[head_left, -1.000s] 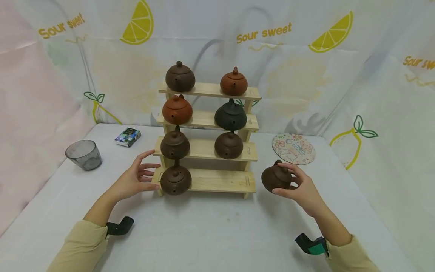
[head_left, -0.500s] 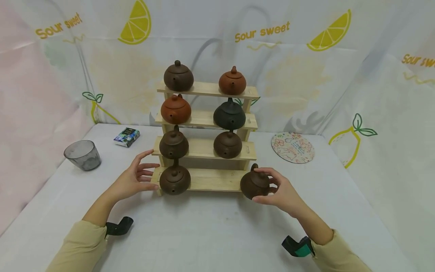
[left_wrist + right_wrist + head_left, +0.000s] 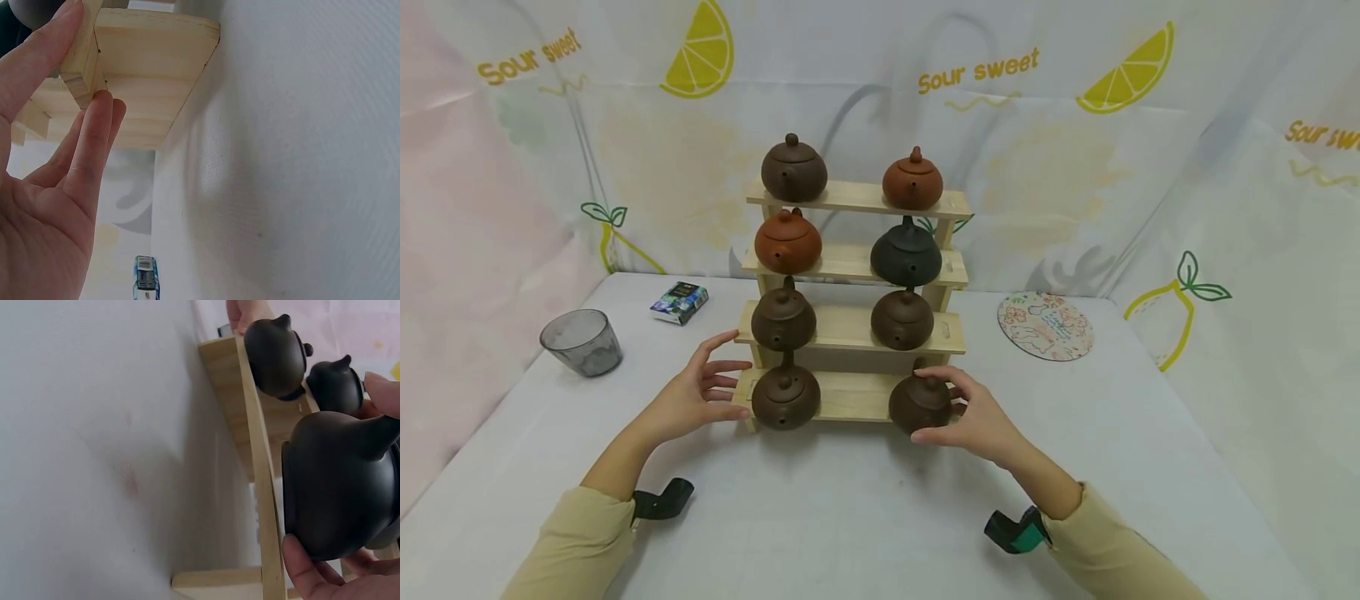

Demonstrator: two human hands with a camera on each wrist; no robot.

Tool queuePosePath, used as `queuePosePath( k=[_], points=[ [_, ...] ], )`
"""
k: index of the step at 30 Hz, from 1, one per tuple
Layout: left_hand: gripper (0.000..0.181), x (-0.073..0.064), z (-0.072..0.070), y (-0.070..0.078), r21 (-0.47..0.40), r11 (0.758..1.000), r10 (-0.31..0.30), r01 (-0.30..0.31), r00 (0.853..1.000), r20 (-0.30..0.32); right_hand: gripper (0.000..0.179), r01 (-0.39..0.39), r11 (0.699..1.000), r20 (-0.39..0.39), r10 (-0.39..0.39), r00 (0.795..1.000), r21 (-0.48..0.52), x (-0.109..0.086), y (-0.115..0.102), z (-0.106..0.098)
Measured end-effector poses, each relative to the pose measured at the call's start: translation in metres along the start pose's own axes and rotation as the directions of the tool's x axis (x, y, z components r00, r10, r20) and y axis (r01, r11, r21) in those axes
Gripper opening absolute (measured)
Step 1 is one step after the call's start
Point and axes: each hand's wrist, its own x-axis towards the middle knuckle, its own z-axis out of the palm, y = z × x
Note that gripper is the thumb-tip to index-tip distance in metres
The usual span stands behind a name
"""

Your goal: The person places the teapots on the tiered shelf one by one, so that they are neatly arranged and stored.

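Note:
A wooden four-step display rack (image 3: 853, 396) stands on the white-covered table, bearing teapots on each step. My right hand (image 3: 977, 421) grips a dark brown teapot (image 3: 917, 406) by its sides, close over the right part of the bottom step. In the right wrist view that teapot (image 3: 337, 487) has its base right beside the board, with fingers curled around the body. At the rack's left end, my left hand (image 3: 688, 396) holds the bottom step. The left wrist view shows its thumb on one face of the board (image 3: 81, 69) and fingertips against the edge.
Another brown teapot (image 3: 786, 398) sits on the bottom step's left part. Brown, orange and dark green teapots fill the upper steps. A grey glass cup (image 3: 583, 343) and a small box (image 3: 680, 302) lie left of the rack; a round patterned mat (image 3: 1047, 327) is to its right.
My right hand has carried the brown teapot leftward, from the table's right side to over the bottom step. The left hand stays on the rack's end.

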Motion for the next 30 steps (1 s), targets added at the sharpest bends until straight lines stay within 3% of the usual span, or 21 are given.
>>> queuePosePath(
  k=[13,23,30],
  points=[
    [0.107,0.001,0.001,-0.001,-0.001,1.0,-0.006,0.006,1.0,0.002,0.07,0.038,0.998,-0.048,-0.04,0.998,-0.041,0.016,0.0,0.018],
    [0.107,-0.001,0.0,0.0,-0.009,1.0,-0.003,0.003,1.0,-0.001,0.074,0.049,0.998,0.037,-0.05,0.998,0.03,0.014,0.002,0.013],
    [0.107,-0.001,0.0,0.0,-0.003,1.0,0.008,-0.008,1.0,-0.001,0.075,0.113,0.992,0.017,-0.114,0.993,0.052,0.011,0.008,0.014]
  ],
)
